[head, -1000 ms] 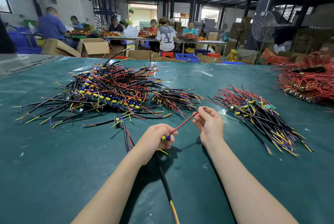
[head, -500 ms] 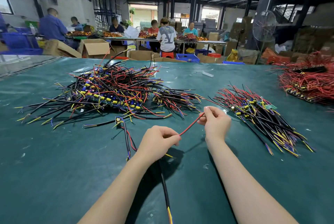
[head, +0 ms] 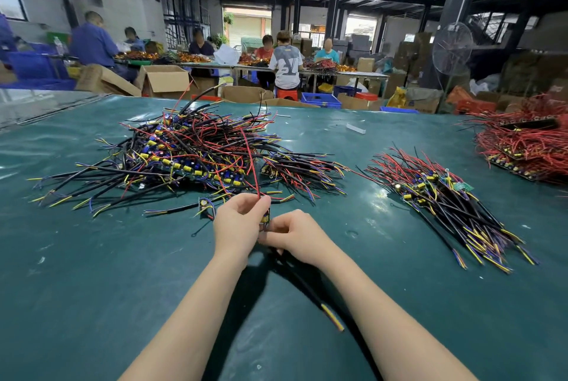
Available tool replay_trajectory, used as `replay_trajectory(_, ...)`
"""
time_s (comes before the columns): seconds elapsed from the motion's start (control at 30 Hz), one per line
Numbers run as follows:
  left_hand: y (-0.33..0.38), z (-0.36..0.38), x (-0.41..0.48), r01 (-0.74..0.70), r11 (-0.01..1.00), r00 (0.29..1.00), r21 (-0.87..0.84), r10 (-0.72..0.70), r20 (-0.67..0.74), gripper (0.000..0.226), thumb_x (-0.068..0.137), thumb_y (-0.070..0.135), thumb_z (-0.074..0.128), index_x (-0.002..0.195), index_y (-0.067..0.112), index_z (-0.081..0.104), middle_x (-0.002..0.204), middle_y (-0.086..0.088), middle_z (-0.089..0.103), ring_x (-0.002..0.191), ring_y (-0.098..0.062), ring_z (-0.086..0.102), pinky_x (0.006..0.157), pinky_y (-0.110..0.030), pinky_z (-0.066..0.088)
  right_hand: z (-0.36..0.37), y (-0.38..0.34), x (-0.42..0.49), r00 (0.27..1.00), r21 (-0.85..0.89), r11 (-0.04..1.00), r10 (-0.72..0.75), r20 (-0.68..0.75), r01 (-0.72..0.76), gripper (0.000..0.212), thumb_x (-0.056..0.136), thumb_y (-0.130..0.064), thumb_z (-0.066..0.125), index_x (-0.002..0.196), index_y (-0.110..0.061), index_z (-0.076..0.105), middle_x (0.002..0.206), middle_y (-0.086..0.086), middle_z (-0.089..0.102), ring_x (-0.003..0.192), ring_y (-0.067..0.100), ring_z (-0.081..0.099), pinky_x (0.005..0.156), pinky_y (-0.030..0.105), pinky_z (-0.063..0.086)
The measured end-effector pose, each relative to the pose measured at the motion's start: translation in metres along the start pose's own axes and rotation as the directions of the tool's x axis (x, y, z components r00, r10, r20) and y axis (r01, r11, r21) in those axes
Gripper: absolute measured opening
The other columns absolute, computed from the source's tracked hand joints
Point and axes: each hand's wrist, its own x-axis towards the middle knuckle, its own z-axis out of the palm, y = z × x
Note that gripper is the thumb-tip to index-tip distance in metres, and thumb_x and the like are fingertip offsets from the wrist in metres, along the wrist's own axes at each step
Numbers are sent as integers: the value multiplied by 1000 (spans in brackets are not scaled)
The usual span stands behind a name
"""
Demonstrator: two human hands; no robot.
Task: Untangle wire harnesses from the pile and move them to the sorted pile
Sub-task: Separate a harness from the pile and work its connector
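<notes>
A big tangled pile of wire harnesses [head: 196,153] in black, red, yellow and blue lies on the green table, left of centre. The sorted pile [head: 445,199] lies to the right, its wires roughly parallel. My left hand [head: 238,224] grips one harness [head: 265,218] in front of the tangle; its red wire [head: 250,162] stands up over the pile. My right hand [head: 293,234] pinches the same harness from the right, touching my left hand. The harness's black cable [head: 310,291] trails toward me and ends in yellow tips.
A single loose harness [head: 204,204] lies just left of my left hand. A heap of red wires with boards [head: 525,144] sits at the table's far right. Beyond the table's far edge stand cardboard boxes [head: 163,79], blue crates, a fan and several seated workers.
My right hand has let go of the red wire's far end and come in against my left hand. The red wire, stretched between the hands before, now sticks upward.
</notes>
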Motion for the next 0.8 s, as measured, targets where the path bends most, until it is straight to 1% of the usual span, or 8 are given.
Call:
replay_trajectory(0.1,3,-3,-1,46,998,989,-50,-38,144,16,81,10,68,68,17,62,62,4,60,62,-10,54,59,-18,51,-4,1,-1,1000,43,999,-2,-27,3,21,84,-12,61,64,-16,63,56,2,57,48,7,46,58,26,38)
replay_trajectory(0.17,5,-8,1,-24,997,967,77,4,253,17,76,7,72,69,21,64,67,6,63,67,-12,56,71,-25,49,-6,4,-2,999,57,998,3,-50,0,15,85,-8,58,73,-11,66,55,-1,57,48,10,45,59,27,38)
replay_trajectory(0.27,8,-14,2,-155,943,945,295,54,324,16,67,15,75,71,28,65,77,6,66,74,-14,58,77,-27,47,-9,7,-3,997,57,998,-4,-74,8,20,84,-7,59,66,-13,63,52,-3,54,49,12,43,58,27,35)
replay_trajectory(0.33,9,-15,1,-93,977,957,189,36,287,15,64,14,73,74,20,66,69,3,67,67,-14,61,74,-29,51,-9,8,-3,998,164,986,0,-62,10,16,85,-4,58,70,-5,64,51,0,53,49,15,40,56,28,33)
replay_trajectory(0.4,9,-14,0,24,1000,973,0,-24,229,18,70,3,76,80,10,64,57,1,64,54,-11,63,63,-24,57,-8,8,-4,999,289,957,-7,-46,20,24,85,-2,57,64,-11,61,51,3,51,51,18,39,57,30,32)
replay_trajectory(0.53,12,-17,2,88,995,986,-46,-80,147,9,81,6,68,75,6,62,58,-5,62,45,-9,59,45,-19,51,-3,7,-4,996,383,922,-82,38,61,29,86,1,56,62,-14,59,46,-5,51,47,11,40,56,27,33)
replay_trajectory(0.7,14,-16,3,241,940,969,-241,-219,116,16,84,15,66,73,9,55,67,-10,57,41,-10,53,42,-14,47,-1,2,-1,993,548,830,-115,-18,106,20,85,6,56,91,-10,67,45,-8,55,44,2,46,50,13,38)
replay_trajectory(0.8,14,-16,4,241,926,968,-291,-208,142,14,85,13,64,75,9,56,69,-9,60,45,-8,59,46,-16,50,2,3,0,997,575,814,-65,-48,81,20,86,7,55,78,-8,66,42,-7,53,39,3,44,45,13,35)
